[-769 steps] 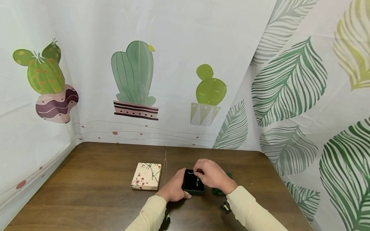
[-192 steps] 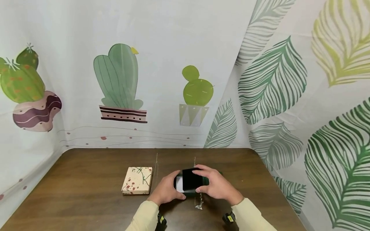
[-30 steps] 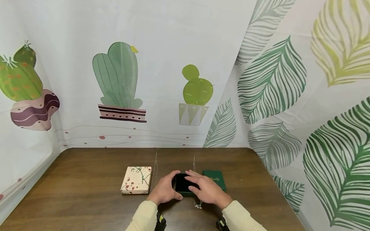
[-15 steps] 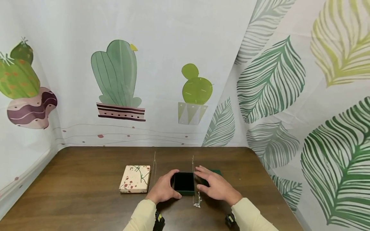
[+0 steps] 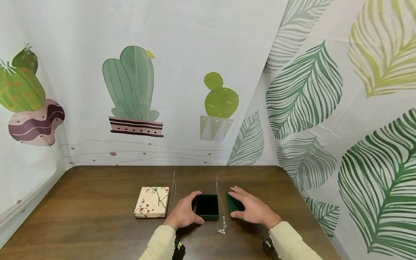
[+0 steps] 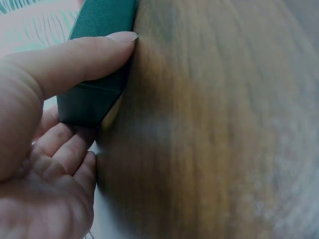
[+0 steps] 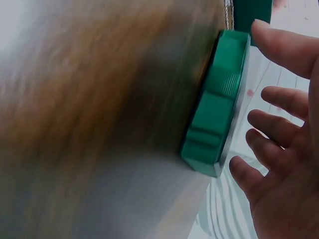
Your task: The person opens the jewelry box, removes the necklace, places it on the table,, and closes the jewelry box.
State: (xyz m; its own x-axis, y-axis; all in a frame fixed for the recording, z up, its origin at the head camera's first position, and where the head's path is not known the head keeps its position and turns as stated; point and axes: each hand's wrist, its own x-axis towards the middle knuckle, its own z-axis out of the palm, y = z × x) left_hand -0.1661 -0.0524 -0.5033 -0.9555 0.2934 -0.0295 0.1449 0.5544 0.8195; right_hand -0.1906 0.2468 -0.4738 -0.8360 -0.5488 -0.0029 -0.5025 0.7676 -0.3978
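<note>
My left hand (image 5: 185, 212) grips a green jewelry box (image 5: 208, 217) by its left side, thumb along the near wall. A black pad fills the box, which stands uncovered on the table. In the left wrist view the thumb lies along the box wall (image 6: 102, 22). My right hand (image 5: 255, 209) hovers over the green lid (image 5: 232, 203), fingers spread and slightly bent, partly hiding it. The right wrist view shows a ribbon on the lid (image 7: 214, 109) and a gap between it and the fingertips. A silver necklace (image 5: 222, 230) lies between box and lid.
A cream box (image 5: 152, 202) with a floral print sits to the left on the brown table (image 5: 107, 216). Another thin chain (image 5: 174, 184) lies between that box and my left hand. A printed curtain (image 5: 182, 90) hangs behind the table's far edge.
Several seconds ago the black pad was held above the box; now it sits inside. My right hand has left the pad and moved right, over the lid. The left hand keeps its hold.
</note>
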